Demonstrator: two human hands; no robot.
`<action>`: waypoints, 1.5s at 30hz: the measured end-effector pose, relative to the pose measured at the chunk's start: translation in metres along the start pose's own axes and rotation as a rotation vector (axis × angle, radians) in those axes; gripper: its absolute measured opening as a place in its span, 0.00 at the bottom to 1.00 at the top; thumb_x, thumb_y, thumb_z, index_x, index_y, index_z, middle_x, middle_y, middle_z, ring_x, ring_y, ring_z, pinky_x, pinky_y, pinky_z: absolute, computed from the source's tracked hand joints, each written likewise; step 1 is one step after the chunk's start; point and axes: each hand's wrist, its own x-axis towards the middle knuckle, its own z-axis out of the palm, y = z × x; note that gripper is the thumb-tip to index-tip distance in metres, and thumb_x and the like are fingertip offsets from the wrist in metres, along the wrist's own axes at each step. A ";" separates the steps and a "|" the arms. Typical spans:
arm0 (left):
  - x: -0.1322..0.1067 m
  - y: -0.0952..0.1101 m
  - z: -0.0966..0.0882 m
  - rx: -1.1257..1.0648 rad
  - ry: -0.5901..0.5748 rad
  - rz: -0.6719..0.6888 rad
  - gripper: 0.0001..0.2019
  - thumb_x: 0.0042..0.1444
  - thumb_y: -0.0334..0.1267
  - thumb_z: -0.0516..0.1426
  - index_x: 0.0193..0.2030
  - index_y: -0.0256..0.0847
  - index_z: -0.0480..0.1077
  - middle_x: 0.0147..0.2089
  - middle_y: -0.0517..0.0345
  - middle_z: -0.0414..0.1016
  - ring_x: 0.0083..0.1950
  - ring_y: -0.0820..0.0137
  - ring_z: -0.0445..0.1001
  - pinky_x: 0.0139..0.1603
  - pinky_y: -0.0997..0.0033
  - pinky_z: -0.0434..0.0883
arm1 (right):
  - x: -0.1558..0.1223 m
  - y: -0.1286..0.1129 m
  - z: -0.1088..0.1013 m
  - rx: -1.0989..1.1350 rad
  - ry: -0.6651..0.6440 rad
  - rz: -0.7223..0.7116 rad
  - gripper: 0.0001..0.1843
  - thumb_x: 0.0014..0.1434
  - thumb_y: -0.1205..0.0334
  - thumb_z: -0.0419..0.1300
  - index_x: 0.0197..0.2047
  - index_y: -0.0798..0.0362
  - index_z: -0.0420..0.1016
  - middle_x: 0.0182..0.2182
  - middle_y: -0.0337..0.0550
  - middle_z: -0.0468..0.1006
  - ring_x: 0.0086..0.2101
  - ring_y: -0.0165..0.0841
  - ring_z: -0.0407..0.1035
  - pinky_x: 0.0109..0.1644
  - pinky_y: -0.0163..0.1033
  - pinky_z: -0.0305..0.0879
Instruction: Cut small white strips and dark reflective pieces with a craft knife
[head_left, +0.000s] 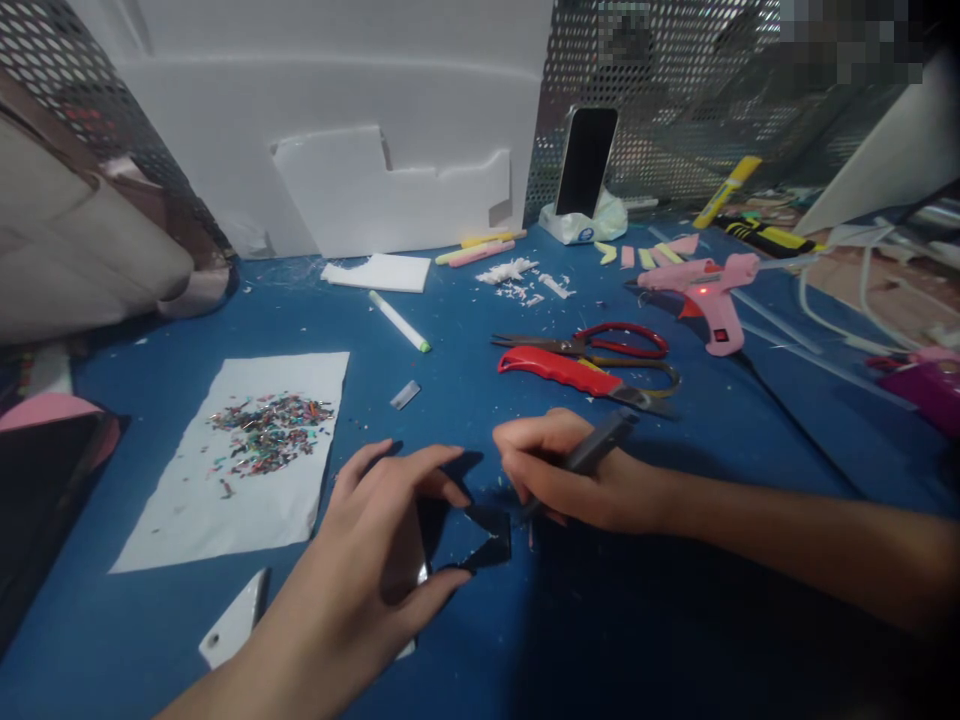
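Note:
In the head view, my right hand (574, 465) grips a dark grey pen (600, 440), slanted with its lower end beside a small black V-notched piece (495, 540) on the table. My left hand (397, 530) arches over the table to the left of that piece, holding it between the thumb at its lower end and a finger at its upper end. Under the left palm lies something with a shiny edge, mostly hidden. A white flat part with a hole (234, 622) shows beside the left forearm. A small pale strip (406, 395) lies above the hands.
Red-handled scissors (622, 340) and a red utility knife (570, 374) lie beyond my right hand. A pink glue gun (701, 290) with its cord stands farther right. White paper (202, 480) bears colourful bits. A phone (587, 160) leans at the back; a green-tipped marker (400, 322) lies mid-table.

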 end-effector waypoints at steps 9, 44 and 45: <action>-0.001 -0.001 0.002 -0.005 0.006 0.023 0.33 0.53 0.37 0.60 0.62 0.51 0.49 0.47 0.61 0.72 0.55 0.65 0.69 0.68 0.49 0.48 | 0.001 0.000 0.005 -0.144 -0.019 -0.022 0.17 0.65 0.63 0.50 0.25 0.54 0.54 0.21 0.33 0.58 0.23 0.24 0.53 0.27 0.31 0.50; 0.001 0.000 0.001 -0.006 -0.012 0.024 0.32 0.54 0.37 0.59 0.62 0.52 0.49 0.48 0.63 0.71 0.54 0.66 0.69 0.68 0.52 0.45 | 0.001 -0.003 0.005 -0.077 -0.049 0.059 0.19 0.65 0.62 0.50 0.23 0.54 0.53 0.20 0.32 0.55 0.22 0.24 0.51 0.25 0.32 0.48; 0.001 0.000 0.001 -0.005 -0.011 0.026 0.32 0.54 0.37 0.60 0.62 0.52 0.49 0.48 0.63 0.71 0.54 0.66 0.68 0.68 0.52 0.45 | 0.001 -0.003 0.005 -0.077 -0.021 0.056 0.19 0.65 0.62 0.51 0.23 0.54 0.53 0.20 0.32 0.55 0.22 0.24 0.51 0.25 0.32 0.48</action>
